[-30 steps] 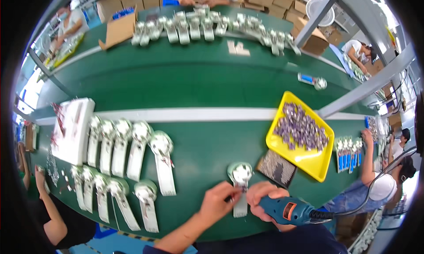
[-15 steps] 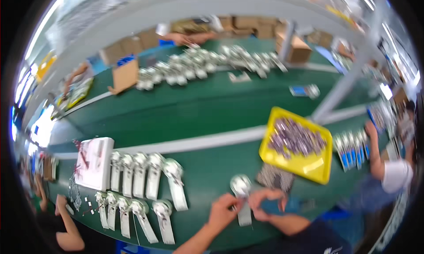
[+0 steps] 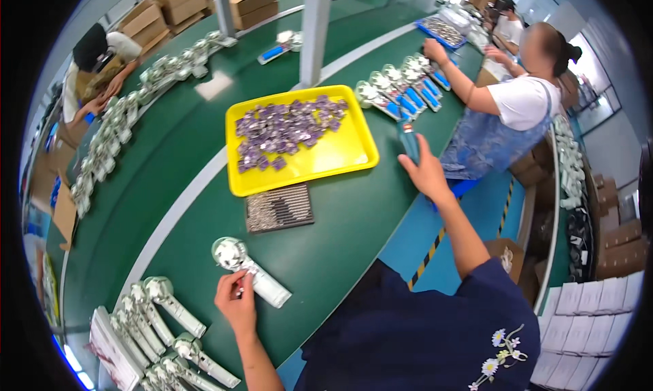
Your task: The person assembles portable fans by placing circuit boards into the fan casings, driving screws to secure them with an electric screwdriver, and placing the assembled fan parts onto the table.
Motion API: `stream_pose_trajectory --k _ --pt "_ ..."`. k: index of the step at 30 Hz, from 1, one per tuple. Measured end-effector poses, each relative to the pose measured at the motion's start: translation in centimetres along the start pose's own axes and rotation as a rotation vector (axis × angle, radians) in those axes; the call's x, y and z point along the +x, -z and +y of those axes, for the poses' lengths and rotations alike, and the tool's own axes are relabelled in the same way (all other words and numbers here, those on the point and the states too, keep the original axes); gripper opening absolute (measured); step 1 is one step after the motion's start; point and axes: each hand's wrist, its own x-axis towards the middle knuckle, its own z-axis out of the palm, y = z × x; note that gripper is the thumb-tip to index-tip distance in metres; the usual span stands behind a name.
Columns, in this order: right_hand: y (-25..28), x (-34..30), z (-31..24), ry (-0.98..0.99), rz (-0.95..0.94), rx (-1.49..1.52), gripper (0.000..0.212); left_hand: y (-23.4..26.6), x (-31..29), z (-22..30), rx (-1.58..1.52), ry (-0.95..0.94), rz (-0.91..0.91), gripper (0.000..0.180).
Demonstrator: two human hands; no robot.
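A white handheld fan (image 3: pixel 265 284) with a round clear head lies slanted on the green bench. My left hand (image 3: pixel 237 306) pinches with closed fingers at its neck, and a bit of red shows between them. Out to the right, my right hand (image 3: pixel 428 173) is wrapped around a teal power screwdriver (image 3: pixel 409 143), held upright near the bench edge. Beyond the fan sits a dark block of screws (image 3: pixel 280 208) in rows. A yellow tray (image 3: pixel 340 161) stands against that block, holding a heap of small purple circuit boards (image 3: pixel 289 131).
More opened fans (image 3: pixel 178 309) lie in rows at lower left, beside a white box (image 3: pixel 112 350). Fans with blue parts (image 3: pixel 408 91) lie by a co-worker (image 3: pixel 520 105) at right. A grey post (image 3: pixel 315 37) rises behind the tray. Another person (image 3: pixel 98 71) works across the bench.
My view has swung to the right. My right hand has left the fan and taken hold of the screwdriver. My left hand stays at the fan's neck.
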Motion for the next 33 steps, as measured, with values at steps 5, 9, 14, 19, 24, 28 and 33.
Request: stream_pose_trajectory --k 5,9,14,19,24,28,33 --pt "0.2 -1.1 -4.0 -0.031 -0.170 -0.182 0.073 0.8 -1.1 0.7 0.026 0.033 0.013 0.010" --pt "-0.4 -0.3 -4.4 0.007 -0.179 -0.159 0.069 1.0 -0.4 0.0 -0.002 0.033 0.018 0.012" --pt "1.0 -1.3 -5.3 0.108 0.186 -0.112 0.060 -0.7 1.7 1.7 -0.109 0.052 -0.005 0.014" --pt "0.7 -9.6 -20.7 0.402 -0.383 0.616 0.049 0.6 0.4 1.3 -0.193 0.180 0.061 0.013" --pt "-2.3 -13.9 -28.4 0.642 -0.633 0.521 0.069 -0.2 -0.5 1.6 -0.245 0.240 0.156 0.017" --pt "-4.0 -14.5 -29.5 0.680 -0.680 0.424 0.071 -1.3 -1.5 1.5 -0.255 0.232 0.279 0.012" --pt "-5.3 -15.1 -29.3 0.771 -0.589 0.360 0.068 -1.3 -1.6 2.0 -0.410 0.290 0.352 0.014"
